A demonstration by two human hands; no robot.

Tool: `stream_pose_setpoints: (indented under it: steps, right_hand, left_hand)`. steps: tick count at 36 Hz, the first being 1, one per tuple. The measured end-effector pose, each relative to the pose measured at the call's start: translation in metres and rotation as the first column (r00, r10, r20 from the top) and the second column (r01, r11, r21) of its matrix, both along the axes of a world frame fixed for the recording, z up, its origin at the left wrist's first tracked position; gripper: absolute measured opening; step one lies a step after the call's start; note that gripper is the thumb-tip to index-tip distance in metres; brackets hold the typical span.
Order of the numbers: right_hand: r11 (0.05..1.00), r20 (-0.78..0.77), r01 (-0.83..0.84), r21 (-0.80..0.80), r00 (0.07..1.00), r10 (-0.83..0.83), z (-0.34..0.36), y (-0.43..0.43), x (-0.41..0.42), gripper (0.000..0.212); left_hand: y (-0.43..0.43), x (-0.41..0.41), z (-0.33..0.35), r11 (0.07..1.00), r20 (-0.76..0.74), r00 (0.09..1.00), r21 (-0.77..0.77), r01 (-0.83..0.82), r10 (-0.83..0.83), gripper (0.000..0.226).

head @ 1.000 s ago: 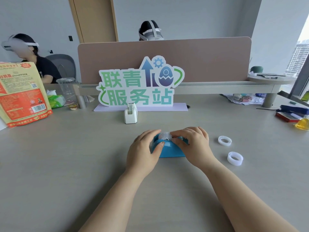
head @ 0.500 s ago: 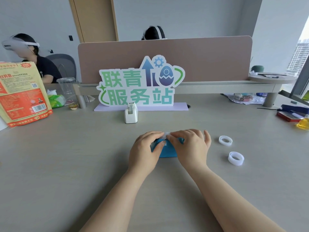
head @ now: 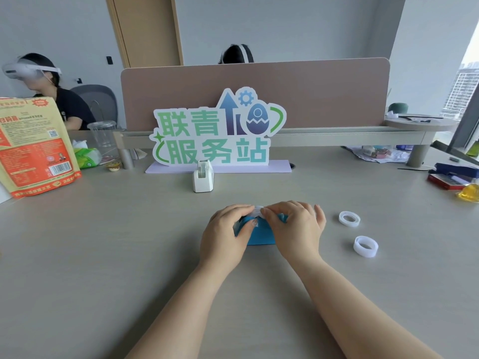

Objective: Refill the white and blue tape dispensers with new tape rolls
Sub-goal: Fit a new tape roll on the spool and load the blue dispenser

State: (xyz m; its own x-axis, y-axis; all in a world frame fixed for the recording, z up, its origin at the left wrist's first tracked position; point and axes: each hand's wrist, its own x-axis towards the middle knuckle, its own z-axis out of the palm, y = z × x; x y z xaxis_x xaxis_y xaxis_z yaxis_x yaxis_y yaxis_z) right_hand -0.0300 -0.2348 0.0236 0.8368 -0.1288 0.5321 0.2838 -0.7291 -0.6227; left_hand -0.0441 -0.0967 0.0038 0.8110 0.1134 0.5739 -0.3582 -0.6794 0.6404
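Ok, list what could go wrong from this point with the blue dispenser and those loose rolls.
1. Both hands, left hand and right hand, cover the blue dispenser, so the tape roll may seat crooked unseen.
2. The two spare rolls lie loose near the right forearm; a sweep could knock them away.
3. The white dispenser stands untouched and could be forgotten.

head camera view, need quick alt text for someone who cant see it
Both hands, left hand and right hand, press on a blue tape dispenser on a grey desk. Two loose tape rolls lie to the right; a white tape dispenser stands behind.
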Motion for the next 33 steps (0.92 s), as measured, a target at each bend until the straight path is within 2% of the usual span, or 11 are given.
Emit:
stream_pose_setpoints:
  steps: [9,17,22,25,29,33]
  right_hand:
    - [0.997,0.036,-0.015,-0.076,0.999,0.018,-0.002,0.000,0.008,0.018]
    - [0.998,-0.039,-0.009,0.068,0.999,0.012,0.006,-0.007,0.012,0.020]
    - [0.999,-0.042,0.027,-0.018,0.999,-0.027,0.005,-0.001,-0.002,0.024]
    - [0.999,-0.052,0.036,-0.012,0.998,-0.037,0.006,0.003,-0.004,0.021]
    - [1.000,-0.088,0.023,-0.007,0.996,-0.024,0.006,0.004,-0.004,0.018]
    - [0.999,-0.122,-0.002,0.036,0.993,0.006,0.007,0.004,0.000,0.017]
  left_hand:
    - [0.000,-0.002,0.002,1.000,-0.017,1.000,0.012,0.004,-0.004,0.028]
    - [-0.002,-0.006,0.006,0.998,-0.033,0.999,-0.059,-0.012,0.010,0.014]
    - [-0.001,-0.005,0.006,0.998,-0.043,0.999,-0.061,-0.004,0.001,0.021]
    - [-0.002,-0.006,0.008,0.995,-0.070,0.997,-0.095,0.007,-0.013,0.025]
    - [-0.002,-0.008,0.011,0.975,-0.128,0.988,-0.214,0.055,-0.084,0.031]
    - [0.001,-0.007,0.010,0.978,-0.128,0.989,-0.203,0.046,-0.073,0.034]
